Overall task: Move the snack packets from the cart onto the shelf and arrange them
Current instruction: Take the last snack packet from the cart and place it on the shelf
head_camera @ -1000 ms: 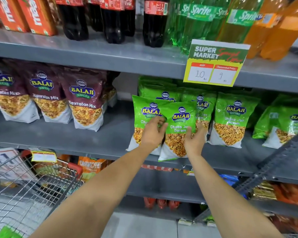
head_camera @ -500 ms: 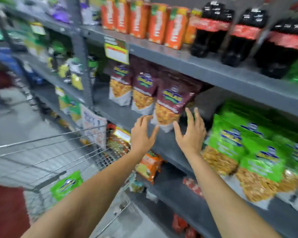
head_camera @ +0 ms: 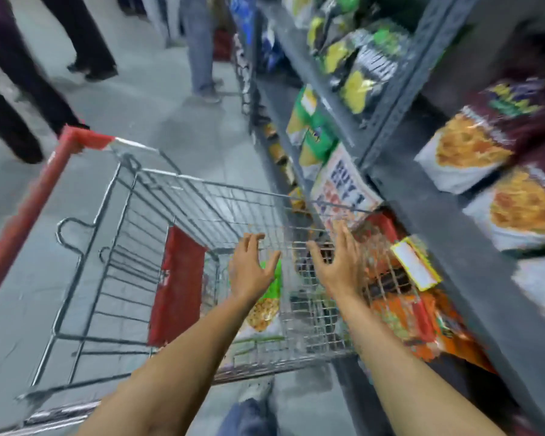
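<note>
Both hands have swung from the shelf down over the cart, left hand and right hand each with grip released, and should close together around the green packet lying in the basket.

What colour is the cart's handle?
Red, clear in the head view: the cart handle.

A blurred shelf sign reads "BUY 1" (rest illegible).
</note>
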A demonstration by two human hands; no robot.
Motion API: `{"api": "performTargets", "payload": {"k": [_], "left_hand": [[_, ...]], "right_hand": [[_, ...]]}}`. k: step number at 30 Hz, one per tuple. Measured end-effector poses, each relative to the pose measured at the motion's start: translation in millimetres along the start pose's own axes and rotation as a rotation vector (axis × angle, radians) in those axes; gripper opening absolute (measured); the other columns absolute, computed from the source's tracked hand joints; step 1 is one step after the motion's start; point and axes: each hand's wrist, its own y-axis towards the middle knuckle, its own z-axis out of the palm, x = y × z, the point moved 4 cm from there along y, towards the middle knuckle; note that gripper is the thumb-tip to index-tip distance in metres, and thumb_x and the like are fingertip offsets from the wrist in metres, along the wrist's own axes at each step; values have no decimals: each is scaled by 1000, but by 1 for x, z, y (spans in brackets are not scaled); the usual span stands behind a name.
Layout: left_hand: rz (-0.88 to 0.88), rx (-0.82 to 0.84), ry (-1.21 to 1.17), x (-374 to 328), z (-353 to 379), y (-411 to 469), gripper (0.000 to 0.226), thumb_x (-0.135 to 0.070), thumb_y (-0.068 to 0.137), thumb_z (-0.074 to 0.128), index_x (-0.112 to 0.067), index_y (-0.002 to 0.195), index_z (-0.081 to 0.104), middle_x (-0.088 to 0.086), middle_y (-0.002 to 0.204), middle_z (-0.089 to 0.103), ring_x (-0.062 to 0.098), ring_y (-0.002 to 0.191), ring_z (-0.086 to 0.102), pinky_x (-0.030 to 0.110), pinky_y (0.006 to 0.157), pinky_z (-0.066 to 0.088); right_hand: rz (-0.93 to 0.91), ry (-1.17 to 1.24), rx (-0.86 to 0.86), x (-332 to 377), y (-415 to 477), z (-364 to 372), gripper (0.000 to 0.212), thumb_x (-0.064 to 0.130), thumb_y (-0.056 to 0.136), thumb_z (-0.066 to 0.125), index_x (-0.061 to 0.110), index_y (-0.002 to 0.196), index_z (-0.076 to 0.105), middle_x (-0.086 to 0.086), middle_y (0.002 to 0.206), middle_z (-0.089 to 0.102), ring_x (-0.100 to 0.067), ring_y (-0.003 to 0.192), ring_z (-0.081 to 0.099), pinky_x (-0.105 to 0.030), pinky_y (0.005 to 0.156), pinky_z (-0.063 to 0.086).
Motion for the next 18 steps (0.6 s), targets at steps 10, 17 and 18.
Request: {"api": "performTargets", "payload": {"k": [10, 17, 18], "left_hand": [[-522, 209, 65, 149, 82, 5, 78, -46, 84, 63, -4, 141, 32, 23, 140, 36, 38, 131, 36, 39, 109, 30], [-812, 530, 138, 208, 128, -15, 76, -52, 84, 61, -3, 135, 34, 20, 135, 50, 36, 123, 49, 42, 102, 44], [-819, 558, 133, 211, 132, -18, 70, -52, 84, 61, -4, 130, 38, 19, 129, 54, 34, 117, 52, 42, 99, 46]], "right_hand": [[267, 73, 457, -54, -17, 190, 71, 59, 82, 45, 29, 143, 27, -12, 146, 40, -34, 129, 44, -47, 101, 44], [508, -94, 842, -77, -48, 267, 59, 44, 89, 54, 3, 130, 40, -20, 133, 47, -35, 124, 46, -39, 100, 43], [534, -93, 851, -78, -50, 272, 55, 41, 89, 55, 1, 126, 42, -20, 129, 50, -34, 121, 48, -37, 98, 44]]}}
